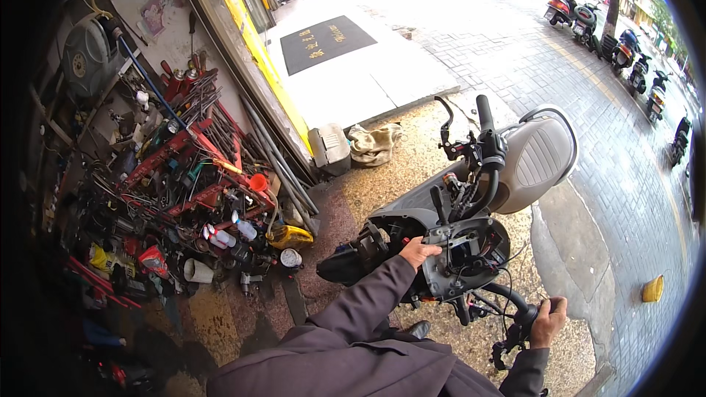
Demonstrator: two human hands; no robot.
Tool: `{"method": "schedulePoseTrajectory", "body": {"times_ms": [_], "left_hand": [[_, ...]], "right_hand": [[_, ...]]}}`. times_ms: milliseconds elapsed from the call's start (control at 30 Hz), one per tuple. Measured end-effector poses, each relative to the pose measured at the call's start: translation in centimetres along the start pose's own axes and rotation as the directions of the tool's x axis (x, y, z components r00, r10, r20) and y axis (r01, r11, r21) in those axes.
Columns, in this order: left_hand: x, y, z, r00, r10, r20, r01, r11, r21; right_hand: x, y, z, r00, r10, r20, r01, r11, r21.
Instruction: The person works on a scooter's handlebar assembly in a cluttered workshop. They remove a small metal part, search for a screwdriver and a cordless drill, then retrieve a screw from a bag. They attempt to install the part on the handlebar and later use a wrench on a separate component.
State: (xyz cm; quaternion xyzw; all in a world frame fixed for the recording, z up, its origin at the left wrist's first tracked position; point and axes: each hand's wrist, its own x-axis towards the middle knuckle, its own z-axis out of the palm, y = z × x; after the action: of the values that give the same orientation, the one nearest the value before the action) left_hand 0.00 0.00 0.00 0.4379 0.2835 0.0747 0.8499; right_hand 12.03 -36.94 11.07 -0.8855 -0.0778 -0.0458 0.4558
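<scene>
A partly stripped electric scooter stands in front of me, its seat (543,158) pointing away to the right. Its opened front housing (482,239) shows loose wires inside. My left hand (421,251) is closed on the near left edge of that housing, thumb lying on top and the other fingers partly hidden. Around the end of the near handlebar (507,294) my right hand (548,322) is curled, next to a lever and hanging cables. The far handlebar grip (485,112) sticks up with its brake lever, untouched.
A heap of tools and parts (191,169) fills the left side, with metal pipes (283,162) leaning by the door frame. A grey box (329,148) and a rag (373,145) lie ahead. Parked scooters (562,6) line the street; a yellow bucket (652,289) stands right.
</scene>
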Motion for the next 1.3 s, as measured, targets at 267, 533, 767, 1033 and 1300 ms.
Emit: {"method": "schedulePoseTrajectory", "body": {"times_ms": [267, 533, 767, 1033, 1300], "left_hand": [[-0.5, 0.6, 0.6, 1.0, 0.012, -0.024, -0.012, 1.0, -0.022], [-1.3, 0.7, 1.2, 0.998, 0.005, -0.067, -0.005, 1.0, 0.001], [-2.8, 0.8, 2.5, 0.997, 0.057, -0.048, -0.057, 0.998, 0.006], [-3.8, -2.0, 3.0, 0.984, 0.177, -0.037, -0.175, 0.983, 0.057], [-4.6, -3.2, 2.6, 0.987, 0.162, 0.02, -0.163, 0.986, 0.044]], "right_hand": [[0.0, 0.8, 0.4, 0.998, -0.047, -0.036, 0.045, 0.998, -0.035], [0.1, 0.4, 0.3, 0.998, -0.059, -0.013, 0.058, 0.996, -0.067], [1.2, 1.8, 0.6, 0.988, -0.154, -0.031, 0.147, 0.977, -0.153], [4.4, 4.0, 1.2, 0.97, -0.242, 0.004, 0.24, 0.961, -0.136], [6.6, 5.4, 1.8, 0.97, -0.241, 0.037, 0.242, 0.97, -0.029]]}}
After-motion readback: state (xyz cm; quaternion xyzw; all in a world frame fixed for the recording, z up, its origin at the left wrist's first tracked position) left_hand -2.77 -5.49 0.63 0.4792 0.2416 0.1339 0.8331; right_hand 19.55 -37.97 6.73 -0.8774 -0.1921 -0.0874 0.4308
